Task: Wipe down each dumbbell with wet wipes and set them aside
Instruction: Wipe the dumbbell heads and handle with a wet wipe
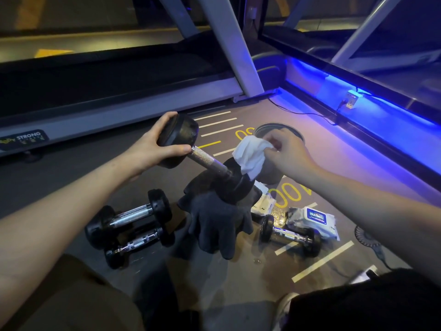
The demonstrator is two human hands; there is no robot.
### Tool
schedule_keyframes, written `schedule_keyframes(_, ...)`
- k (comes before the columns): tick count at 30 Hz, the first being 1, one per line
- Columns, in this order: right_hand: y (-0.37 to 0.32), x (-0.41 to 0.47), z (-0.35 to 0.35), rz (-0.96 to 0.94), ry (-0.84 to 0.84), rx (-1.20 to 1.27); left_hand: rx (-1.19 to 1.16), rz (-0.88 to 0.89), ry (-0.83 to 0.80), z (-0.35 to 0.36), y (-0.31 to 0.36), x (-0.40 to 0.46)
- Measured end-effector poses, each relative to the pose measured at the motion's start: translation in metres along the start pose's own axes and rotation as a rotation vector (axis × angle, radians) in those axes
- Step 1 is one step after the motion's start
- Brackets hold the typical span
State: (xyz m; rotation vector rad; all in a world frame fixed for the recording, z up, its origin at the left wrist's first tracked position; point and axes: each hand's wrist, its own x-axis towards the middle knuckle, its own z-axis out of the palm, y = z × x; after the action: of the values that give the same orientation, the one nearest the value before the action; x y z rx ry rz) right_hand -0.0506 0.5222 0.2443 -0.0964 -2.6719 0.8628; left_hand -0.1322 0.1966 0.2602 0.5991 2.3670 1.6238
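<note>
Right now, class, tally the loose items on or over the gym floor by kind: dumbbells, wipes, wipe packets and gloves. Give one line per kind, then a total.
Dumbbells: 4, one held, two lying on the left, one on the right
White wipe in the right hand: 1
Wet wipes packet: 1
Dark gloves: 1 pile, number unclear
Total: 7

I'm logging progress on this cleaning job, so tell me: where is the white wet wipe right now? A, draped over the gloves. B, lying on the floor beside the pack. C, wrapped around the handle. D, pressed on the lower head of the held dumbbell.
D: the right hand holds the wet wipe against the lower head of the dumbbell gripped by the left hand.
</note>
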Motion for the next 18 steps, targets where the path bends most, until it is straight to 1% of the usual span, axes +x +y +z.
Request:
schedule_keyframes(4,0.005,0.0,-0.002,0.063,-0.055,0.053,-0.007,-0.005,-0.003,-0.001,0.0,0.001)
schedule_keyframes(9,0.004,-0.008,0.012,0.082,-0.168,0.058,-0.02,-0.009,-0.004,0.0,-0.001,0.002)
schedule_keyframes(18,-0.002,-0.01,0.029,0.105,-0.279,0.076,-0.026,-0.008,-0.022,-0.002,-0.004,0.001)
